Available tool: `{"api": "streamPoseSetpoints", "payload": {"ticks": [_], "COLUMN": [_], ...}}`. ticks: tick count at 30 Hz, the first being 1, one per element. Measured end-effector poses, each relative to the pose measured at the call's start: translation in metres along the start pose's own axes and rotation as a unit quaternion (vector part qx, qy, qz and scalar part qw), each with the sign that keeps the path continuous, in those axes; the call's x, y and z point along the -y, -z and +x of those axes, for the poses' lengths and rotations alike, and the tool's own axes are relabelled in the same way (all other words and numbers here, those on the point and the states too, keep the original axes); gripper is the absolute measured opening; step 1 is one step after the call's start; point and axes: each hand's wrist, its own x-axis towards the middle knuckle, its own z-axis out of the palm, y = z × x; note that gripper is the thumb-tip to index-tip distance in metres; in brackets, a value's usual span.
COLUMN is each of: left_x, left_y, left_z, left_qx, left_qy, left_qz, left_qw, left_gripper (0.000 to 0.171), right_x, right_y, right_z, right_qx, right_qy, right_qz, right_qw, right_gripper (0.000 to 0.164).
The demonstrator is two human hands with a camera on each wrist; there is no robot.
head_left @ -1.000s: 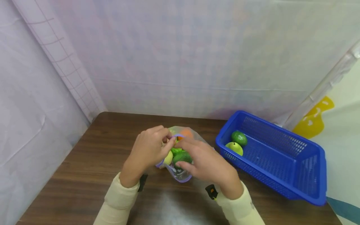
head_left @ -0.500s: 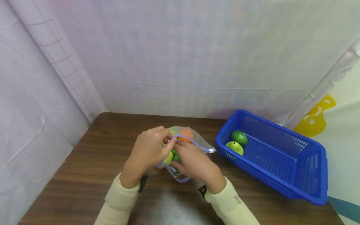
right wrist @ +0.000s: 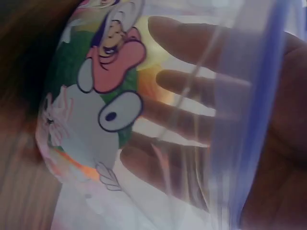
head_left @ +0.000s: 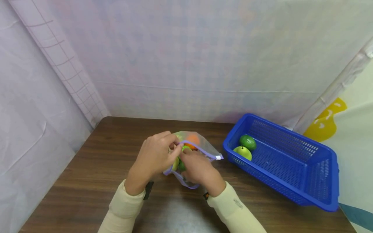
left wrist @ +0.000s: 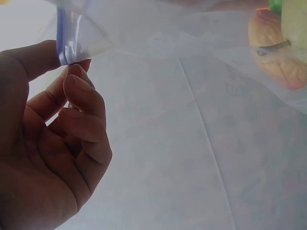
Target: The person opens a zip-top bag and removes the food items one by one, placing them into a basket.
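My left hand (head_left: 155,153) pinches the purple zip edge of a clear zipper bag (head_left: 209,147) between thumb and fingertips. In the left wrist view the pinched purple rim (left wrist: 62,36) shows clearly. My right hand (head_left: 199,166) reaches through the bag's mouth. Its fingers (right wrist: 182,81) look straight and spread behind the printed film in the right wrist view, close to a dark green fruit (right wrist: 76,62). Inside the bag are an orange fruit (head_left: 193,139), a yellow-green fruit (head_left: 175,164) and green pieces partly hidden by my hands. A white slider (head_left: 218,157) sits at the zip's right end.
A blue perforated basket (head_left: 279,191) stands to the right, with an avocado (head_left: 248,142) and a green pear (head_left: 243,152) in its left end. The brown wooden table (head_left: 96,161) ends at a curtain-covered wall (head_left: 186,64) behind.
My right hand has moved left and down from above the bag into its mouth, covering much of the dark green fruit. The zip's right end came into sight. My left hand keeps its pinch.
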Motion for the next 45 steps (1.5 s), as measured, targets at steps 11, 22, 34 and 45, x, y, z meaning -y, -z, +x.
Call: {"api": "streamPoseSetpoints", "payload": {"ticks": [11, 22, 34, 45], "left_x": [-0.001, -0.003, -0.003, -0.002], "left_y": [-0.001, -0.001, -0.002, -0.002], "left_z": [0.000, -0.001, -0.001, -0.001], "left_qx": [0.006, 0.013, 0.017, 0.020], "left_qy": [-0.002, 0.000, 0.000, 0.009], "left_qz": [0.000, 0.005, 0.005, 0.009], "left_qw": [1.0000, 0.9999, 0.9998, 0.9997], "left_gripper": [0.011, 0.013, 0.013, 0.012], "right_x": [0.002, 0.004, 0.003, 0.006], "right_y": [-0.010, -0.022, -0.023, 0.000], "right_z": [0.004, 0.006, 0.007, -0.005], "right_qx": [0.037, 0.023, 0.033, 0.006], "right_qy": [-0.034, -0.112, -0.097, -0.070], "right_qz": [-0.019, -0.019, -0.045, -0.027], "right_qw": [0.999, 0.993, 0.994, 0.997], "right_gripper": [0.055, 0.027, 0.024, 0.057]}}
